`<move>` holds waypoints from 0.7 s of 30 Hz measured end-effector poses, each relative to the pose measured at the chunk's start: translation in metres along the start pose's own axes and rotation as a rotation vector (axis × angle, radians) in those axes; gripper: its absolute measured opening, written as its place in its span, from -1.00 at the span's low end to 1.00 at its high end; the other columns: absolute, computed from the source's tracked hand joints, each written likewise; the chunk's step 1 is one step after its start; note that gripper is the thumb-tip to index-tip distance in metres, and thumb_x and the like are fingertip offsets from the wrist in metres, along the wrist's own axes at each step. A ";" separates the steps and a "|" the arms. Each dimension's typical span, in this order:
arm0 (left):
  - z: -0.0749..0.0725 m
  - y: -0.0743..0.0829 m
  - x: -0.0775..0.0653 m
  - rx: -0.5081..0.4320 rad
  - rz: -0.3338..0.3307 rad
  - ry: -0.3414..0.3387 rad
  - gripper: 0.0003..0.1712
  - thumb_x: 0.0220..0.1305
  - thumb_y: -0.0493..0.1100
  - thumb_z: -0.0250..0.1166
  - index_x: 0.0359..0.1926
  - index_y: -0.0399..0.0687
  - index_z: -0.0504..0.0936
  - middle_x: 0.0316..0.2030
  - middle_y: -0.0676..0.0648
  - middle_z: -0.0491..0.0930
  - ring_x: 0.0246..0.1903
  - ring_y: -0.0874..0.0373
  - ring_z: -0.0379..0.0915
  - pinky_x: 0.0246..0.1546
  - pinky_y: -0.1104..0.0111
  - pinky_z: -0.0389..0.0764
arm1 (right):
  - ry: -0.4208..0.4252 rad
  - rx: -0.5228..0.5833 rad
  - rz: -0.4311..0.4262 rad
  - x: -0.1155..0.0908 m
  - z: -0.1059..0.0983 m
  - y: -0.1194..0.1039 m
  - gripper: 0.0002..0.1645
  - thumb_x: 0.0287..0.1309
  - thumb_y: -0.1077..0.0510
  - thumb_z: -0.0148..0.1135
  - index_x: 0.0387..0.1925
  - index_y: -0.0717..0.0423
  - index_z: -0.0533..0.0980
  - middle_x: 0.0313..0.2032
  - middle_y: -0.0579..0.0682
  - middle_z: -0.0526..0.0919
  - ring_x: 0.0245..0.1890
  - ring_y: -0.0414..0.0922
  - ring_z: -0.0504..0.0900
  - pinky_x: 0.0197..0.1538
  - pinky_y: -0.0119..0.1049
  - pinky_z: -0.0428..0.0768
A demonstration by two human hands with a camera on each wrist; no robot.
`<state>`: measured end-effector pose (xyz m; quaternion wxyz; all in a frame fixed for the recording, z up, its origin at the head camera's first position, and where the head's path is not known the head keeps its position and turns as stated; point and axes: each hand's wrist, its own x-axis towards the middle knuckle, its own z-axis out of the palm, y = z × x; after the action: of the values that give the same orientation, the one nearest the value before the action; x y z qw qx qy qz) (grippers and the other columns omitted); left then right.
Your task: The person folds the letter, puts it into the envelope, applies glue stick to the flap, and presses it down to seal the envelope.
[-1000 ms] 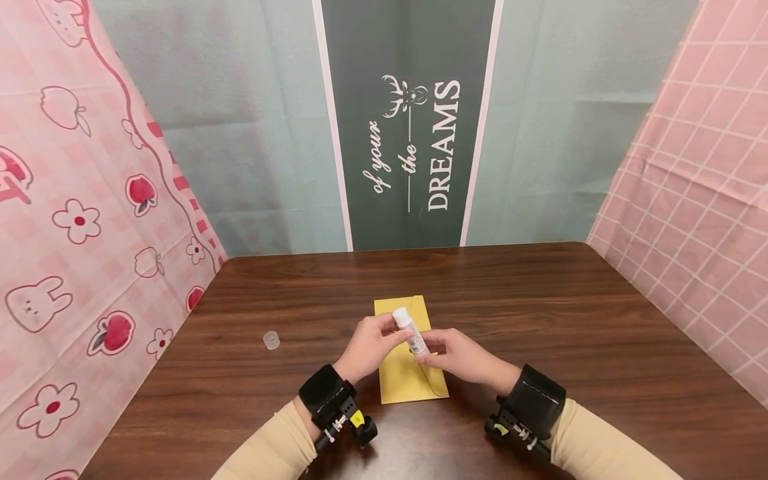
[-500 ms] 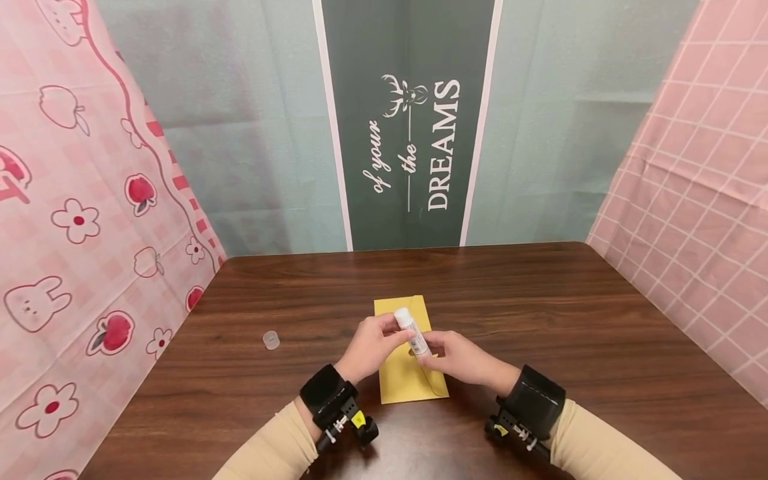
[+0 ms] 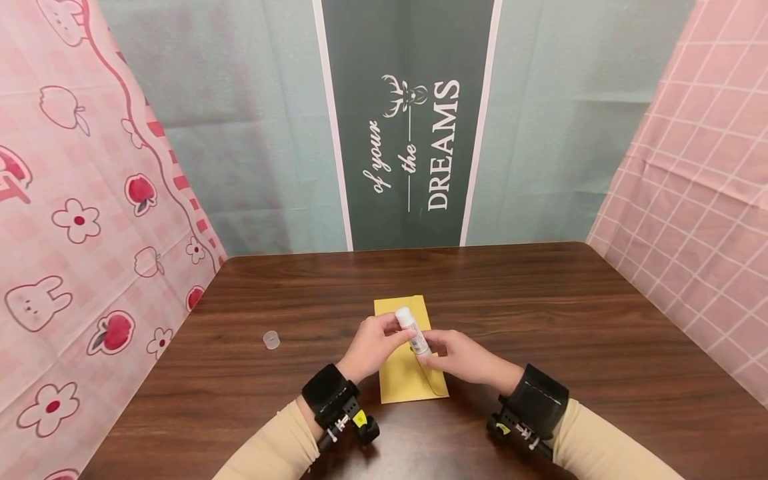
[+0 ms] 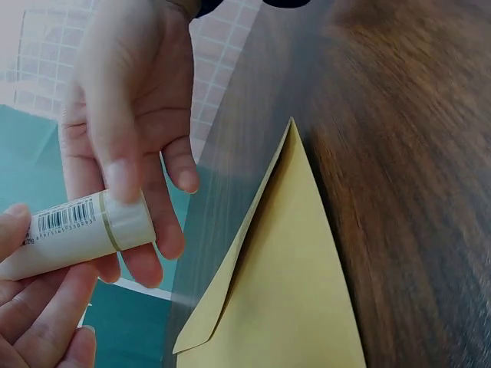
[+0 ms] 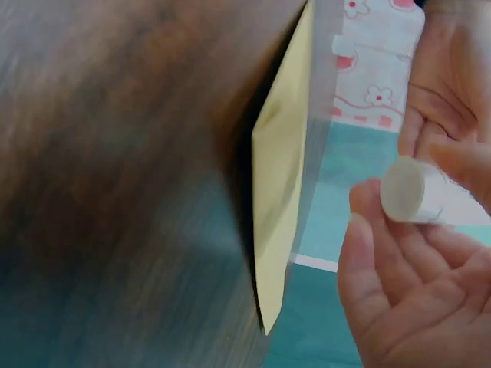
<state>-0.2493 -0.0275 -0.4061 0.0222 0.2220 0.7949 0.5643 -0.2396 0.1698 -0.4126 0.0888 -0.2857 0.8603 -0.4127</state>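
Observation:
Between both hands a white glue stick (image 3: 411, 323) is held at a slant above a yellow envelope (image 3: 401, 385). My left hand (image 3: 371, 347) grips the middle of its tube, thumb on one side and fingers on the other. With thumb and fingers, my right hand (image 3: 467, 357) pinches the lower end; the left wrist view shows that thumb on the band-marked base (image 4: 126, 222), close to a printed barcode (image 4: 67, 218). The round end face (image 5: 403, 189) shows in the right wrist view. Under the hands, the envelope lies with its flap (image 4: 230, 276) slightly raised.
A small translucent cap (image 3: 272, 340) lies on the dark wooden table (image 3: 528, 300), left of the envelope. Each wrist wears a black strap (image 3: 329, 395) with a small camera. Printed cloths (image 3: 264, 133) hang around the table's back and sides.
The glue stick and the fingers around it have shifted very slightly. Both hands keep their hold, and the envelope and cap stay where they were.

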 end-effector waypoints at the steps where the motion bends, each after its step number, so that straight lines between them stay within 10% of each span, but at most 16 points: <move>1: 0.000 0.000 0.000 0.001 -0.004 -0.003 -0.76 0.20 -0.13 0.30 -0.18 -0.21 0.65 -0.30 -0.04 0.66 -0.24 0.16 0.56 -0.17 0.30 0.54 | -0.004 0.003 -0.002 0.000 -0.001 0.000 -0.58 0.15 0.17 0.26 0.02 0.26 0.49 -0.18 0.04 0.64 -0.17 -0.11 0.59 -0.16 -0.26 0.55; 21: 0.003 -0.002 -0.001 -0.006 -0.023 -0.049 -0.74 0.22 -0.14 0.28 -0.13 -0.20 0.63 -0.26 -0.03 0.66 -0.21 0.18 0.56 -0.16 0.34 0.54 | 0.054 -0.036 0.033 0.000 -0.003 -0.002 -0.67 0.00 0.14 0.39 -0.20 0.24 0.58 -0.38 -0.09 0.65 -0.37 -0.23 0.58 -0.32 -0.39 0.55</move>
<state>-0.2479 -0.0260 -0.4090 0.0486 0.2265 0.7949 0.5608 -0.2402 0.1704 -0.4094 0.0673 -0.2620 0.8742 -0.4033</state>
